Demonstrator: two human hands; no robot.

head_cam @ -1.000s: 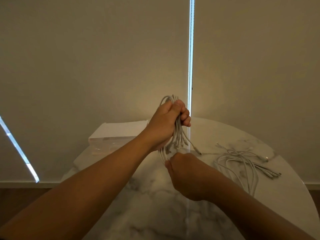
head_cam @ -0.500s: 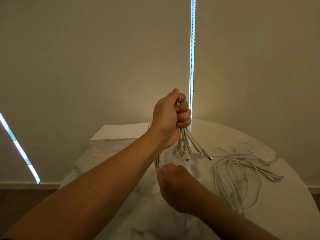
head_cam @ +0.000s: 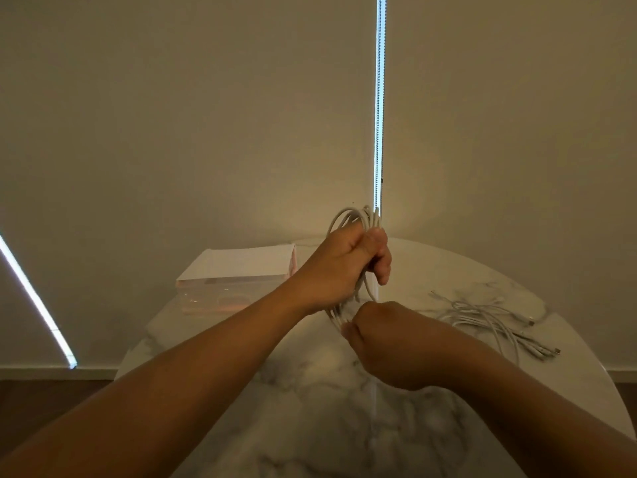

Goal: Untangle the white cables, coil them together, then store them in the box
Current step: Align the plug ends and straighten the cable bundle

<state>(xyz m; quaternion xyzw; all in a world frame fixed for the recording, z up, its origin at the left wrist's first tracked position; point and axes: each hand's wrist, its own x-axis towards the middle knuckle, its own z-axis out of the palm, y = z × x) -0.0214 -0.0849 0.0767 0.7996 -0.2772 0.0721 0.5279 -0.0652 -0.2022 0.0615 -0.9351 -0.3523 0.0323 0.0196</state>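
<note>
Left grip: the person's left hand (head_cam: 344, 267) is raised above the bench, fingers and thumb clamped round the middle of a coiled bundle of thin white cables (head_cam: 358, 215).
Right grip: the right hand (head_cam: 389, 343) sits just below the left, back towards the camera, fingers curled in. The lower strands of the bundle run into its thumb side, so it seems to be clamped on that lower end, though the fingertips themselves are hidden.
Held bundle: it stands roughly upright in the air, with a rounded loop above the left fist and several strands hanging below to the right hand. It does not touch the bench.
Loose cables: a second, looser heap of white cables with plug ends (head_cam: 489, 319) lies flat on the bench to the right, apart from both hands.
Box: a translucent pinkish plastic box with a flat white lid (head_cam: 238, 281) sits at the far left of the bench, partly behind the left forearm, lid on.
Bench: a round white marble-patterned tabletop (head_cam: 310, 426) stands against a plain beige wall.
Background: a narrow vertical strip of bright light (head_cam: 379, 98) runs down behind the hands, and a slanted one (head_cam: 34, 301) shows at the left.
</note>
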